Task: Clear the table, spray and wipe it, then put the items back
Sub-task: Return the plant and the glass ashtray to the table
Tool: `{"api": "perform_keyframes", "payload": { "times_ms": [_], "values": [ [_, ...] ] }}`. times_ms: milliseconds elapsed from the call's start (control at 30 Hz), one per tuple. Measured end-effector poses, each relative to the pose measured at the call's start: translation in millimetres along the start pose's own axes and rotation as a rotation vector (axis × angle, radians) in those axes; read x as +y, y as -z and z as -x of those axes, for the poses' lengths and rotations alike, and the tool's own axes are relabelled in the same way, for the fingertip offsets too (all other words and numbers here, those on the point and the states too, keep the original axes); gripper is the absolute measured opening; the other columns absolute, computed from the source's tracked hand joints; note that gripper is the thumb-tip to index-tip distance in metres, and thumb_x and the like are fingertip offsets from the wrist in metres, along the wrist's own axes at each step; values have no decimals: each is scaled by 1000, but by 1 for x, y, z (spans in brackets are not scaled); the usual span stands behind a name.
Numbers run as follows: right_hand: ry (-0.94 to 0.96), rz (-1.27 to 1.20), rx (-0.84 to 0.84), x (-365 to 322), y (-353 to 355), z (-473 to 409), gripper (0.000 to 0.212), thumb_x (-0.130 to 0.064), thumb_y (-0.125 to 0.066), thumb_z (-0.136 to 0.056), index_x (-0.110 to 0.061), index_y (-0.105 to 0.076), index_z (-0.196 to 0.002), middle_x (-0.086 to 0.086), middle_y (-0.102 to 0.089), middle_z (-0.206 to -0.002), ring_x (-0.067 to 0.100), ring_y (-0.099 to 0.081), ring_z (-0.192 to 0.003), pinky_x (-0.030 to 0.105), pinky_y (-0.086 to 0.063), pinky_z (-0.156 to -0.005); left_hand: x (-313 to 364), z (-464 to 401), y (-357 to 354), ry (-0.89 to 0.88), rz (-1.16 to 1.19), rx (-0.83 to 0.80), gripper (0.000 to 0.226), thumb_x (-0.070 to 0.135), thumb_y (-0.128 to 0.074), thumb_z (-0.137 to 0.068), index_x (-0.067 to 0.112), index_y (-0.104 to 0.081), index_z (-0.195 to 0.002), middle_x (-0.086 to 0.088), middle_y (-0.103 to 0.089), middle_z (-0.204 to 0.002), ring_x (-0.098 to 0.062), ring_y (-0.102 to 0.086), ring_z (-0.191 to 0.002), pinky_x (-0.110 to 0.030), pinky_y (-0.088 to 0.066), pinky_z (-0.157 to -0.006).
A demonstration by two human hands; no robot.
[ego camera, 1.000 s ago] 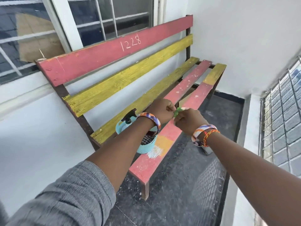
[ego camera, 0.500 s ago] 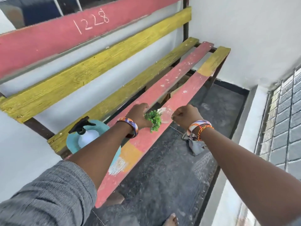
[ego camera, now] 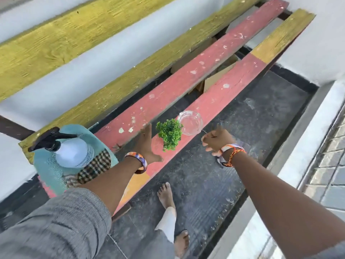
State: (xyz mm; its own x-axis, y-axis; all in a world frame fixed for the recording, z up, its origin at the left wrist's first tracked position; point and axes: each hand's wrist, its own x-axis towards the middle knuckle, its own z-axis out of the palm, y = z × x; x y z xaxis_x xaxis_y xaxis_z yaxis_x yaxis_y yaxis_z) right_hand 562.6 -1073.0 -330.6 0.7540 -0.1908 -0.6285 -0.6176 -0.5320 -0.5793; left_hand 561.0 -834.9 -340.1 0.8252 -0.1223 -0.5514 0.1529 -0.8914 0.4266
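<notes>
Between the flat, open left hand (ego camera: 146,141) and the blurry, loosely curled, empty right hand (ego camera: 216,140) sit a small green plant (ego camera: 169,133) and glass bowl (ego camera: 190,122). No writing shows.

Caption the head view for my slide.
Both hands, left hand and right hand, hover beside small green plant and glass dish on bench.

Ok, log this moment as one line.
plant and glass dish on bench | left hand open beside plant | right hand holds nothing
</notes>
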Motion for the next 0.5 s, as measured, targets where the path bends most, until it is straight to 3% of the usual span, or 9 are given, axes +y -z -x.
{"api": "perform_keyframes", "payload": {
  "times_ms": [100, 200, 300, 333, 400, 467, 500],
  "values": [
    [-89, -46, -4, 10, -8, -39, 30, -12, -54, -87, -14, -52, -57, 17, -62, -77, 23, -51, -56, 24, -35, -49, -1, -33, -15, 24, -19, 36, 116, 15, -80, -69, 9, 3, -150, -14, -14, -157, -30, -27, -142, -41, -32, -112],
    [-168, -85, 0, 13, -19, -72, 31, -15, -55, -89, -17, -47, -59, 17, -61, -83, 29, -57, -71, 32, -46, -66, -4, -55, -31, 54, -11, 37, 101, 14, -76, -73, 1, -8, -148, -18, -24, -153, -33, -29, -140, -40, -32, -112],
    [-223, -147, 58, 12, -34, -94, 38, -32, -51, -91, -10, -47, -60, 26, -69, -93, 41, -65, -86, 46, -50, -78, -6, -69, -43, 75, 110, 47, 93, 14, -82, -65, -3, -30, -140, -24, -35, -146, -38, -33, -136, -39, -32, -112],
    [-224, -149, 59, 11, -39, -99, 38, -37, -50, -89, -8, -51, -64, 27, -69, -96, 43, -65, -89, 49, -51, -81, -7, -71, -47, 86, 134, 46, 90, 17, -81, -64, -4, -33, -138, -25, -37, -144, -39, -35, -134, -40, -32, -111],
    [-227, -137, 57, 9, -48, -104, 46, -47, -48, -84, -2, -58, -91, 25, -67, -105, 42, -65, -93, 52, -53, -85, -10, -75, -56, 48, 158, 92, 89, 39, -73, -63, -1, -41, -136, -25, -42, -142, -41, -36, -135, -47, -30, -113],
    [-246, -114, 72, 6, -53, -107, 54, -45, -49, -85, 0, -50, -114, 26, -65, -112, 41, -65, -96, 51, -53, -86, -16, -81, -68, -13, 222, 119, 89, 65, -60, -65, 8, -49, -133, -22, -45, -142, -39, -33, -138, -50, -26, -115],
    [-257, -104, 79, 6, -55, -109, 52, -41, -50, -86, 1, -47, -117, 26, -64, -113, 42, -66, -96, 51, -53, -85, -16, -81, -70, -9, 228, 111, 86, 65, -59, -68, 9, -49, -133, -22, -46, -141, -39, -35, -136, -48, -29, -114]
  ]
}}
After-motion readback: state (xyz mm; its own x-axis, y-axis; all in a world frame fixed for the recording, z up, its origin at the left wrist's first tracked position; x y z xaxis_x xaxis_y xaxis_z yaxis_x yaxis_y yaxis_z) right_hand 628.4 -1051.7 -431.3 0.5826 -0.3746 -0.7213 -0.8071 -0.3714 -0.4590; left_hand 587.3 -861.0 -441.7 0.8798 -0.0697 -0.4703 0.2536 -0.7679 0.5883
